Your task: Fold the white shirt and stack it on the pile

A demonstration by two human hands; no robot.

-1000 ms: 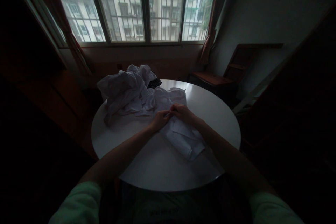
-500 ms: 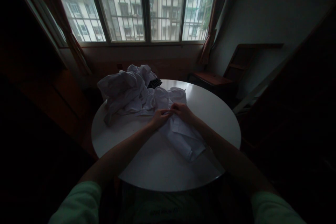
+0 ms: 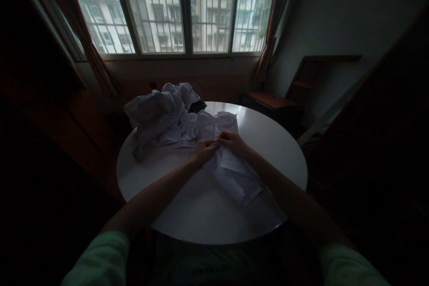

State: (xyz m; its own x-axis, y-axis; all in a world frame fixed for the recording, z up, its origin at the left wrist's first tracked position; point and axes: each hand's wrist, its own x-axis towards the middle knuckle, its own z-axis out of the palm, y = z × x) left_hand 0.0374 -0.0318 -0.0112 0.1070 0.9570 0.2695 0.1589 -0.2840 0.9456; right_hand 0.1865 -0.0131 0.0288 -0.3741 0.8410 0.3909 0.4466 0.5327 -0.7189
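A white garment (image 3: pixel 231 178) lies across the middle of the round white table (image 3: pixel 275 143), its lower part slanting toward the front right. My left hand (image 3: pixel 203 151) pinches the cloth near its middle. Right beside it, my right hand (image 3: pixel 232 140) is closed on the same cloth, the fingertips of both hands nearly touching. Beyond the hands the garment's upper part spreads out on the tabletop. To the left a heap of crumpled white clothes (image 3: pixel 154 114) rests on the table, touching or close to the garment.
Something black and ridged (image 3: pixel 197 106) sits behind the heap. A wooden chair (image 3: pixel 275 99) stands past the table at the back right. Barred windows (image 3: pixel 184 9) with curtains (image 3: pixel 97 65) fill the far wall. Dark furniture borders the left side.
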